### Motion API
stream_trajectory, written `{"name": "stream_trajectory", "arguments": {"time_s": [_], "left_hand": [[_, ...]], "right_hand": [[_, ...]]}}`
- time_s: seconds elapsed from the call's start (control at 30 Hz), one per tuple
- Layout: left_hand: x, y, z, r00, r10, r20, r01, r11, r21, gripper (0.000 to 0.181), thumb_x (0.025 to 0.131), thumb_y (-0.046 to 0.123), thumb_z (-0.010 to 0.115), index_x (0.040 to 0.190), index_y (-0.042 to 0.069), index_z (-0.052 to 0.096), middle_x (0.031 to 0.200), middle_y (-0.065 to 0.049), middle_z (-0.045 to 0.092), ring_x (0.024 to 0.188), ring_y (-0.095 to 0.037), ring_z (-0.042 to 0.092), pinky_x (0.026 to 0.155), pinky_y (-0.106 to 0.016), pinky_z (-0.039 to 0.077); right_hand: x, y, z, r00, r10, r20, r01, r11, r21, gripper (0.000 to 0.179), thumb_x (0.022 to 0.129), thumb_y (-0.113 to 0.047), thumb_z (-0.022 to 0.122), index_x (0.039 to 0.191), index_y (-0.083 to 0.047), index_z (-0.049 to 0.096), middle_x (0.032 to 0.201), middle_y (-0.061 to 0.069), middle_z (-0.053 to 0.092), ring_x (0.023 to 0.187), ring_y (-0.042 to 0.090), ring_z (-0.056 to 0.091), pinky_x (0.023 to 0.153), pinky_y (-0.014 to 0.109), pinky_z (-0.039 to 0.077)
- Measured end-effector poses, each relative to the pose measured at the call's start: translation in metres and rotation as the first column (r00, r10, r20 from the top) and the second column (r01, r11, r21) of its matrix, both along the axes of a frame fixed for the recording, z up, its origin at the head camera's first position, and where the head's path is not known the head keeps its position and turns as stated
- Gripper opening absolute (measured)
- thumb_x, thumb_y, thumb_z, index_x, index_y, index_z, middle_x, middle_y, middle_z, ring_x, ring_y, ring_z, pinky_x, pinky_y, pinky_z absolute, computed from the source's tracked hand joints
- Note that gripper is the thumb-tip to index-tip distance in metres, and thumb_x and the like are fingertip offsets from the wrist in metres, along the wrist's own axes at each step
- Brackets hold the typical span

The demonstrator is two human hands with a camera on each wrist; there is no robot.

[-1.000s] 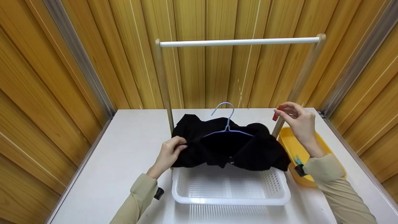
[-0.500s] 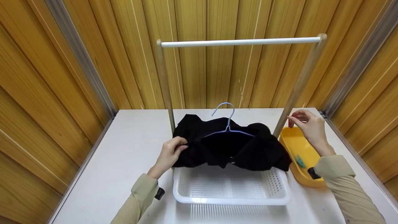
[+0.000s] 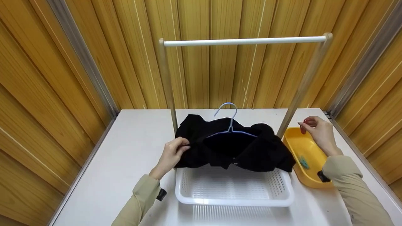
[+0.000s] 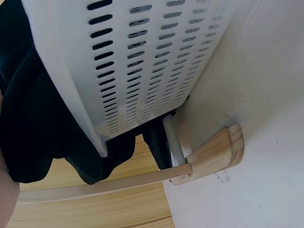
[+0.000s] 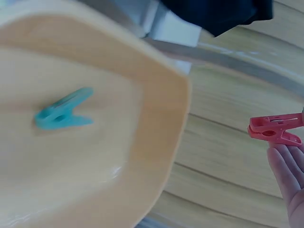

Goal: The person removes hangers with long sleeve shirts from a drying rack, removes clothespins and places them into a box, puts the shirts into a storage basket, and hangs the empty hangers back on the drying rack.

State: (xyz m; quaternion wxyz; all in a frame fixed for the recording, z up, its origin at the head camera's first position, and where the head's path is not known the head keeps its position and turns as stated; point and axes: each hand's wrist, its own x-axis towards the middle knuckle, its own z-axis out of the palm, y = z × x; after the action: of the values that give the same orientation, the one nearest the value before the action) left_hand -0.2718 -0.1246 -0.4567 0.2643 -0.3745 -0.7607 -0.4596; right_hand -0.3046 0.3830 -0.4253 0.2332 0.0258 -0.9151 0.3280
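My left hand (image 3: 171,153) pinches the left side of a black collared garment (image 3: 198,157), which is draped over the back of a white perforated basket (image 3: 234,201). A blue wire hanger (image 3: 231,122) sits inside the garment's neck, its hook pointing up. Between the thumb and fingers of my right hand (image 3: 322,133) is a red clothespin (image 5: 275,128), held over the far end of a yellow tray (image 3: 289,133). Inside that tray lies a teal clothespin (image 5: 61,111). The left wrist view shows only an edge of the left hand.
A garment rack with a white top bar (image 3: 245,41) and wooden legs (image 3: 304,84) stands around the basket. Wood-panelled walls (image 3: 194,18) close in the white table (image 3: 132,141) at the back and both sides.
My right hand has moved right and slightly down with the red clothespin, from beside the rack's right leg to over the yellow tray. The left hand and garment look unchanged.
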Motion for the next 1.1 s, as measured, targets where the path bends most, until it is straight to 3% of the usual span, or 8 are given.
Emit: {"name": "stream_trajectory", "arguments": {"time_s": [0.2,0.4,0.5,0.7,0.83,0.93,1.1], "left_hand": [[0.004,0.001,0.003,1.0,0.013,-0.021,-0.013,1.0,-0.001,0.016,0.075,-0.01,0.066,0.084,0.0,0.059,0.082,-0.004,0.061,0.073,-0.017,0.059,0.065,-0.026,0.048],[0.023,0.007,0.029,1.0,0.007,-0.024,-0.007,1.0,0.002,0.018,0.07,-0.02,0.065,0.081,-0.008,0.057,0.078,-0.016,0.059,0.07,-0.027,0.059,0.064,-0.03,0.049],[0.025,0.008,0.032,1.0,0.008,-0.01,-0.008,1.0,-0.001,0.017,0.071,-0.019,0.064,0.081,-0.008,0.057,0.078,-0.016,0.059,0.071,-0.028,0.059,0.065,-0.031,0.049],[0.025,0.008,0.032,1.0,0.015,0.0,-0.015,1.0,-0.005,0.016,0.071,-0.019,0.064,0.081,-0.009,0.057,0.078,-0.017,0.059,0.071,-0.028,0.059,0.065,-0.031,0.049],[0.024,0.009,0.031,1.0,0.004,-0.002,-0.004,1.0,-0.008,0.018,0.071,-0.02,0.063,0.082,-0.008,0.056,0.078,-0.016,0.059,0.07,-0.028,0.059,0.064,-0.029,0.049],[0.023,0.009,0.029,1.0,0.0,0.004,0.0,1.0,-0.01,0.018,0.071,-0.021,0.063,0.081,-0.008,0.056,0.078,-0.017,0.059,0.07,-0.028,0.058,0.064,-0.029,0.049],[0.011,0.006,0.014,1.0,0.008,0.0,-0.008,1.0,-0.004,0.017,0.07,-0.019,0.065,0.081,-0.007,0.057,0.078,-0.016,0.059,0.07,-0.028,0.059,0.064,-0.031,0.049]], "right_hand": [[-0.001,0.009,-0.011,0.991,0.016,0.132,-0.012,1.0,-0.029,0.04,0.09,-0.032,0.055,0.103,0.007,0.054,0.096,0.025,0.059,0.085,0.034,0.056,0.079,0.042,0.045],[-0.003,0.013,-0.02,0.98,0.026,0.198,-0.019,0.999,-0.038,0.037,0.092,-0.026,0.054,0.105,0.009,0.052,0.097,0.027,0.057,0.085,0.035,0.055,0.077,0.044,0.046],[-0.006,0.013,-0.024,0.975,0.023,0.22,-0.022,1.0,-0.006,0.034,0.091,-0.021,0.057,0.101,0.011,0.052,0.092,0.027,0.059,0.082,0.035,0.055,0.072,0.045,0.046],[-0.01,0.016,-0.032,0.949,0.057,0.31,-0.074,0.996,0.044,0.029,0.087,-0.013,0.062,0.092,0.013,0.053,0.071,0.016,0.061,0.07,0.031,0.055,0.059,0.035,0.044],[-0.011,0.017,-0.035,0.929,0.091,0.36,-0.116,0.992,0.05,0.024,0.085,-0.008,0.062,0.088,0.014,0.054,0.06,0.012,0.059,0.059,0.027,0.057,0.062,0.039,0.044],[-0.011,0.017,-0.037,0.93,0.099,0.355,-0.136,0.988,0.08,0.021,0.084,-0.006,0.063,0.083,0.013,0.056,0.054,0.01,0.057,0.051,0.023,0.055,0.061,0.038,0.045],[-0.013,0.015,-0.042,0.909,0.109,0.401,-0.16,0.983,0.094,0.019,0.084,-0.007,0.063,0.074,0.01,0.058,0.05,0.008,0.054,0.046,0.019,0.052,0.05,0.03,0.04]]}}
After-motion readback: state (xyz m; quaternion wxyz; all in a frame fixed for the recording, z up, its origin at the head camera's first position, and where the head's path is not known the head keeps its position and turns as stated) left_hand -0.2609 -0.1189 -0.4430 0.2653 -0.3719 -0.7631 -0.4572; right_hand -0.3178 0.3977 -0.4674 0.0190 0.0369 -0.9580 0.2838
